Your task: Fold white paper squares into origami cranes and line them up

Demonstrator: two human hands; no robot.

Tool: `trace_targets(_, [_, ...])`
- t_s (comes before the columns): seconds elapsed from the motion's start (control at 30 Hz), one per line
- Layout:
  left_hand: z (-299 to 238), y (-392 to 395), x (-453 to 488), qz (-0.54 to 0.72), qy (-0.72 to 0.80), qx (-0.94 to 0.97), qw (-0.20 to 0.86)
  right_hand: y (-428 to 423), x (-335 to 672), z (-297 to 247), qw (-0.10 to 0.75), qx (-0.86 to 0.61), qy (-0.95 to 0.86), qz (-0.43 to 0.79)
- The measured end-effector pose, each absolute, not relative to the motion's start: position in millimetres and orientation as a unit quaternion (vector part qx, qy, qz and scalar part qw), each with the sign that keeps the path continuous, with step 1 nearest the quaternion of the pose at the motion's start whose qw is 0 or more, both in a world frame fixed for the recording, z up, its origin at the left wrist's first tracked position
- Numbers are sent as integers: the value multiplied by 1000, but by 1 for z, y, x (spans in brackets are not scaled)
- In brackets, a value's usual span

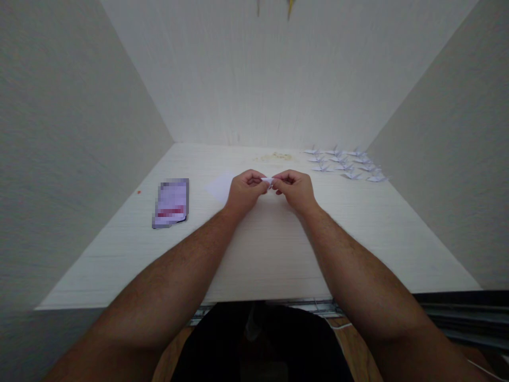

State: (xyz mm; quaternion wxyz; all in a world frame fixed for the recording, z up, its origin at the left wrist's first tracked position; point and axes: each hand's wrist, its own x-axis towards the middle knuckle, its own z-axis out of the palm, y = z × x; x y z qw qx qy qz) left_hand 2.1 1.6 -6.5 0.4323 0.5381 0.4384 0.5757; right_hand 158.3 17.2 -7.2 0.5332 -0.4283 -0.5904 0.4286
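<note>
Above the middle of the white table, a small folded piece of white paper (268,180) is pinched between both hands. My left hand (248,188) is closed on its left end, thumb against fingers. On its right end my right hand (293,188) is closed in a similar pinch. The fingers cover much of the paper, so its exact shape is unclear. Just left of my left hand, partly behind it, lies a flat white sheet of paper (219,187). Several folded white paper cranes (338,159) stand in rows at the back right.
The white table (270,254) is bounded by a back wall and walls on both sides. A phone or tablet (172,203), its screen blurred, lies on the left. Small yellowish marks (280,156) show near the back wall. A tiny red spot (139,192) is at the left edge.
</note>
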Motion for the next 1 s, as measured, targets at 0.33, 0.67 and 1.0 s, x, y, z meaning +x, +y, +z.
trace_targets(0.33, [-7,1,1,576,447,523,441,16,157,-4,534,-420,-583,446])
trace_targets(0.67, [-11,4,-1,592,428,541,417,15,156,-4,536,-414,-555,483])
trace_targets(1.0, [-7,1,0,580,435,515,457,14,155,-4,538,-427,-595,417])
